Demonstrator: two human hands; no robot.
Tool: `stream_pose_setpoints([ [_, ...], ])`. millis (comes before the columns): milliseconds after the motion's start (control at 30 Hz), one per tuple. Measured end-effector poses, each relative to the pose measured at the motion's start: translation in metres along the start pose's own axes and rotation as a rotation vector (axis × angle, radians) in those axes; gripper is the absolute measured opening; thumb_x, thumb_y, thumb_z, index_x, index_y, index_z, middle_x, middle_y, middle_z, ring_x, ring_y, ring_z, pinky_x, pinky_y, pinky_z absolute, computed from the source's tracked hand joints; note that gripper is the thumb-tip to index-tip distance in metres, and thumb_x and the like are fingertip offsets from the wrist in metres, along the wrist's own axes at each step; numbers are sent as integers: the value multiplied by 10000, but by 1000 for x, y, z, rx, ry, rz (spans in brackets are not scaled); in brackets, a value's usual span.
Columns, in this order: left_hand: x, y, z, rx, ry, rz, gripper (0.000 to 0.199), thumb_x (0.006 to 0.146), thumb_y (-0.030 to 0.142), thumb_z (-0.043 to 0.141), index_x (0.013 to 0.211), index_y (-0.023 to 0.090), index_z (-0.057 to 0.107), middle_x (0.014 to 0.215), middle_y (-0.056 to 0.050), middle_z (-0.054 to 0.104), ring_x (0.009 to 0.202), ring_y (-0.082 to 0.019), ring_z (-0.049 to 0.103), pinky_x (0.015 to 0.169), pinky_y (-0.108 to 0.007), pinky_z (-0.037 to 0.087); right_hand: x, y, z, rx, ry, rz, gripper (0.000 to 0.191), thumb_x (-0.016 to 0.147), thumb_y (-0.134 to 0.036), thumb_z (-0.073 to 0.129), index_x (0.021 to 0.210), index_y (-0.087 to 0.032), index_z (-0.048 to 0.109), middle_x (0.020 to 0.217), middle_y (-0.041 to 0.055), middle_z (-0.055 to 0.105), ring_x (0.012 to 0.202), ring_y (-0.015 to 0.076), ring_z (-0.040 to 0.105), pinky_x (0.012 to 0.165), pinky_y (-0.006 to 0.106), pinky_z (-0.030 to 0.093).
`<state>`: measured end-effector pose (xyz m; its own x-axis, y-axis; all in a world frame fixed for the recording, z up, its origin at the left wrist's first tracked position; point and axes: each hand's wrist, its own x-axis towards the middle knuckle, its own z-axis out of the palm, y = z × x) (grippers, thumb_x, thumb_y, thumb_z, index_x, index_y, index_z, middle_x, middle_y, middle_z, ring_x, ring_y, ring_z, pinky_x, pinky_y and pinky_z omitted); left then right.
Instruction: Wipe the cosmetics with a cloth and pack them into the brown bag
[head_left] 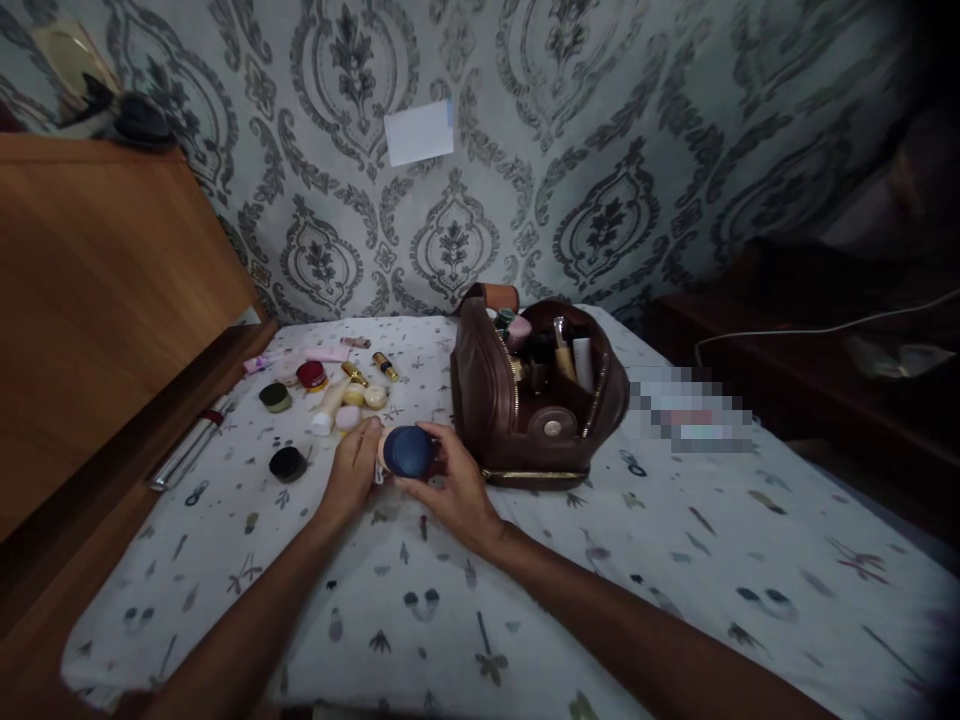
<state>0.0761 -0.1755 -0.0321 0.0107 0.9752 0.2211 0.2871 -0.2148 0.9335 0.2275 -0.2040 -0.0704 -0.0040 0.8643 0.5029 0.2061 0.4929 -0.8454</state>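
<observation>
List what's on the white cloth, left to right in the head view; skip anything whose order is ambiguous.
Silver tube → green jar → red jar → blue-lidded jar, held in both hands just over the cloth → brown bag.

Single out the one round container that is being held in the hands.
The blue-topped container, held between the left hand and the right hand. The red one, green one and black one sit untouched on the cloth.
</observation>
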Motion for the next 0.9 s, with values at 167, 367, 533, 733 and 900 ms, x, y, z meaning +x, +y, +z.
stream_pose_setpoints([
  [167, -4, -2, 0, 74, -28, 113, 407, 980, 491, 361, 998, 188, 633, 977, -67, 689, 947, -221, 621, 869, -341, 474, 2, -2, -1, -12, -8, 36, 586, 708, -263, 809, 1228, -212, 545, 1149, 79, 646, 1017, 228, 639, 862, 350, 540],
  [367, -12, -1, -1, 242, -128, 332, 365, 945, 441, 489, 1170, 193, 634, 1179, -107, 679, 1130, -265, 608, 1003, -406, 446, 4, -1, 0, -16, -21, 46, 537, 684, -243, 797, 1166, -204, 566, 1125, 72, 656, 995, 222, 646, 873, 351, 531],
  [533, -13, 0, -1, 371, -122, 427, 295, 955, 374, 502, 1152, 199, 635, 1117, -102, 695, 1067, -256, 631, 953, -399, 473, 3, -2, -1, 3, -42, 58, 514, 714, -235, 764, 1188, -212, 568, 1131, 63, 657, 1000, 213, 646, 885, 347, 532],
  [733, -14, 2, -2, 358, -102, 448, 290, 983, 349, 449, 1141, 187, 630, 1082, -102, 699, 1024, -237, 631, 915, -371, 468, 4, 1, -5, 1, -142, -17, 734, 705, -200, 800, 1369, -233, 490, 1298, 98, 595, 1213, 242, 569, 1057, 406, 450],
  [900, -13, 7, -3, 257, -61, 311, 315, 994, 370, 401, 1072, 177, 638, 1030, -86, 704, 966, -220, 643, 871, -332, 466, 5, 5, -3, -32, -169, 2, 711, 724, -216, 807, 1372, -220, 513, 1204, 96, 607, 1115, 244, 605, 977, 394, 490],
])
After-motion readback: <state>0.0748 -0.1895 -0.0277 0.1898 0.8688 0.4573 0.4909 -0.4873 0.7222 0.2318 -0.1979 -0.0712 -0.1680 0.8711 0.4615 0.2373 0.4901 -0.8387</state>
